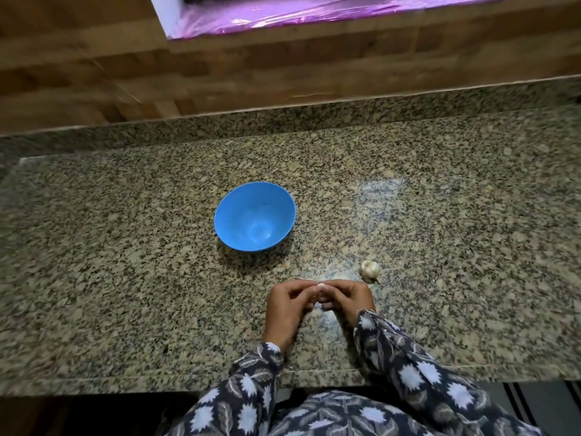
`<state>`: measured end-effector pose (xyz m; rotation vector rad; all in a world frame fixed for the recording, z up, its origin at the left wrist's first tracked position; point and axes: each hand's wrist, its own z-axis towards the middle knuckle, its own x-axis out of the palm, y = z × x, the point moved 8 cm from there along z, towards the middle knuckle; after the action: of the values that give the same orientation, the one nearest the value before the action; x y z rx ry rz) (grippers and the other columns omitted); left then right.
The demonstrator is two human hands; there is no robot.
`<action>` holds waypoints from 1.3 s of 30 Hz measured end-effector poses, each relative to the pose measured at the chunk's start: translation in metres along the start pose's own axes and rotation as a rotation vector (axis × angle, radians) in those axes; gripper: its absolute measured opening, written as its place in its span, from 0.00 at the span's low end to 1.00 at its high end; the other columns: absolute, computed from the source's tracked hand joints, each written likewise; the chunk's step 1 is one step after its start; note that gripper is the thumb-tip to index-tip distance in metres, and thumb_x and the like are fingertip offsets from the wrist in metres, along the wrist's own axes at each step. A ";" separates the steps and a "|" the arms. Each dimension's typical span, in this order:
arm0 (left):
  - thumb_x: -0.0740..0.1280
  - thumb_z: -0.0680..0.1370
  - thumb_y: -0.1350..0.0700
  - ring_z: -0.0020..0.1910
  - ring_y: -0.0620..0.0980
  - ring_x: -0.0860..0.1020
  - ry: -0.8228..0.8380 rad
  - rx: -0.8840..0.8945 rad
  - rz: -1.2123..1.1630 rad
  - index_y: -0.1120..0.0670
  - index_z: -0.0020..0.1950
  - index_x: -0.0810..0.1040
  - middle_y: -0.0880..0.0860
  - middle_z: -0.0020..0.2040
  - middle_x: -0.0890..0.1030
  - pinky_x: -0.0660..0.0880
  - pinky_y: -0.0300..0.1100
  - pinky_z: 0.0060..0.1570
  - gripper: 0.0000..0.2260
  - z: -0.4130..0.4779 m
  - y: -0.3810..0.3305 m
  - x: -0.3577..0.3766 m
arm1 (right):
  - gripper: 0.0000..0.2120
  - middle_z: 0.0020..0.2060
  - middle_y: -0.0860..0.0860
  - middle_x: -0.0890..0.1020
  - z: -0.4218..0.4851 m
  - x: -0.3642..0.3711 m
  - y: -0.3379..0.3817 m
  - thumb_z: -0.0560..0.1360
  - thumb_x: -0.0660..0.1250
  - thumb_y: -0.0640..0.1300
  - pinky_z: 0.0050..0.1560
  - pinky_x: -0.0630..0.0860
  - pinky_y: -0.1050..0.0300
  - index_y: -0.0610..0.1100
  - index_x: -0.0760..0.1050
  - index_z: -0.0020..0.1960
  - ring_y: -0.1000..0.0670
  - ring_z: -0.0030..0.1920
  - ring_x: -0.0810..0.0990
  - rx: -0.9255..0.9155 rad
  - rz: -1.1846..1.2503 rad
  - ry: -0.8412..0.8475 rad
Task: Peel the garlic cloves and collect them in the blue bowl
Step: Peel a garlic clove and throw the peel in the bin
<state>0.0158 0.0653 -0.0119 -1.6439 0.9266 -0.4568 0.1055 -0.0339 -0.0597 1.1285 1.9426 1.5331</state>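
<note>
A speckled granite surface (157, 262) fills most of the view. A low granite upstand runs along its far edge, and a wood-patterned wall (94, 73) rises behind that. At the top, a shiny purple sheet (314, 14) lines what looks like a ledge or opening.

The blue bowl (239, 212) stands upright near the middle of the surface, and nothing shows inside it. By that, no peeled clove has been collected yet.

Two arms in dark sleeves (408, 366) printed with pale leaves reach in from the near edge. The left hand (287, 302) and right hand (345, 297) meet just above the surface. Their fingers are curled inward and the fingertips of both pinch one garlic clove (321, 287) between them. This looks like the peeling step. The clove shows only as a small pale spot, too small to tell how its long axis lies or how much skin is on it.

The garlic bulb (370, 271) lies on the surface just beyond and to the right of the right hand, close to it but not touching.

From the hands, the bowl lies ahead and to the left, well apart from the clove. The left hand is the nearer one for dropping the clove in, and the right hand is nearer the bulb for taking the next clove.
</note>
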 end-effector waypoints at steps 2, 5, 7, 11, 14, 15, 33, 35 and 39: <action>0.71 0.73 0.63 0.37 0.38 0.81 -0.022 0.055 0.119 0.58 0.47 0.84 0.47 0.39 0.83 0.75 0.29 0.37 0.04 -0.001 -0.003 0.000 | 0.08 0.30 0.48 0.83 -0.001 -0.001 -0.001 0.73 0.66 0.32 0.32 0.76 0.65 0.41 0.81 0.40 0.53 0.31 0.81 -0.005 0.020 0.015; 0.70 0.74 0.59 0.38 0.39 0.79 -0.042 0.158 0.338 0.56 0.47 0.84 0.45 0.39 0.82 0.76 0.32 0.40 0.04 0.001 -0.007 -0.001 | 0.07 0.30 0.48 0.83 -0.001 0.001 -0.001 0.74 0.65 0.32 0.34 0.77 0.65 0.39 0.80 0.42 0.53 0.32 0.81 -0.015 0.020 0.040; 0.69 0.75 0.58 0.39 0.41 0.79 -0.045 0.192 0.430 0.55 0.48 0.84 0.47 0.40 0.83 0.76 0.34 0.42 0.04 0.002 -0.009 0.000 | 0.08 0.31 0.48 0.83 0.000 0.003 0.000 0.75 0.64 0.32 0.35 0.77 0.65 0.39 0.80 0.43 0.53 0.33 0.81 -0.024 0.002 0.058; 0.68 0.76 0.59 0.39 0.41 0.79 -0.051 0.174 0.440 0.56 0.47 0.83 0.47 0.40 0.82 0.74 0.30 0.39 0.05 0.005 -0.007 0.001 | 0.06 0.32 0.48 0.84 0.000 0.002 -0.001 0.74 0.64 0.32 0.37 0.78 0.64 0.36 0.80 0.46 0.53 0.34 0.82 0.000 0.022 0.077; 0.68 0.76 0.59 0.39 0.42 0.79 -0.043 0.133 0.417 0.55 0.46 0.84 0.48 0.40 0.83 0.74 0.29 0.39 0.05 0.009 -0.003 0.000 | 0.06 0.35 0.44 0.84 -0.003 0.002 0.000 0.72 0.68 0.35 0.38 0.77 0.63 0.43 0.83 0.42 0.50 0.37 0.82 0.014 0.056 0.079; 0.68 0.76 0.58 0.39 0.43 0.80 -0.038 0.119 0.405 0.55 0.46 0.84 0.48 0.40 0.83 0.75 0.31 0.40 0.05 0.010 -0.002 0.000 | 0.06 0.36 0.43 0.84 -0.004 0.002 0.000 0.71 0.68 0.37 0.39 0.77 0.62 0.44 0.83 0.42 0.49 0.38 0.82 0.016 0.050 0.085; 0.67 0.77 0.58 0.37 0.36 0.78 -0.079 0.117 0.415 0.56 0.48 0.84 0.45 0.37 0.81 0.72 0.25 0.35 0.06 0.004 -0.010 0.003 | 0.14 0.37 0.47 0.85 -0.005 -0.002 0.003 0.74 0.64 0.32 0.47 0.80 0.54 0.49 0.82 0.42 0.47 0.40 0.83 -0.033 -0.099 0.038; 0.67 0.77 0.58 0.37 0.36 0.78 -0.082 0.121 0.411 0.55 0.48 0.84 0.44 0.37 0.81 0.75 0.28 0.38 0.06 0.003 -0.010 0.003 | 0.14 0.38 0.45 0.85 -0.004 -0.004 0.002 0.74 0.65 0.33 0.47 0.79 0.51 0.50 0.83 0.40 0.45 0.41 0.83 -0.038 -0.127 0.013; 0.67 0.77 0.59 0.36 0.36 0.78 -0.068 0.124 0.385 0.56 0.47 0.84 0.45 0.37 0.81 0.74 0.27 0.37 0.06 0.002 -0.009 0.003 | 0.15 0.35 0.47 0.85 -0.004 -0.003 0.002 0.74 0.66 0.33 0.45 0.80 0.52 0.50 0.82 0.38 0.46 0.39 0.83 -0.024 -0.137 -0.015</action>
<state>0.0222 0.0651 -0.0048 -1.3207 1.1105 -0.1884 0.1054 -0.0388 -0.0569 0.9725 1.9438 1.4669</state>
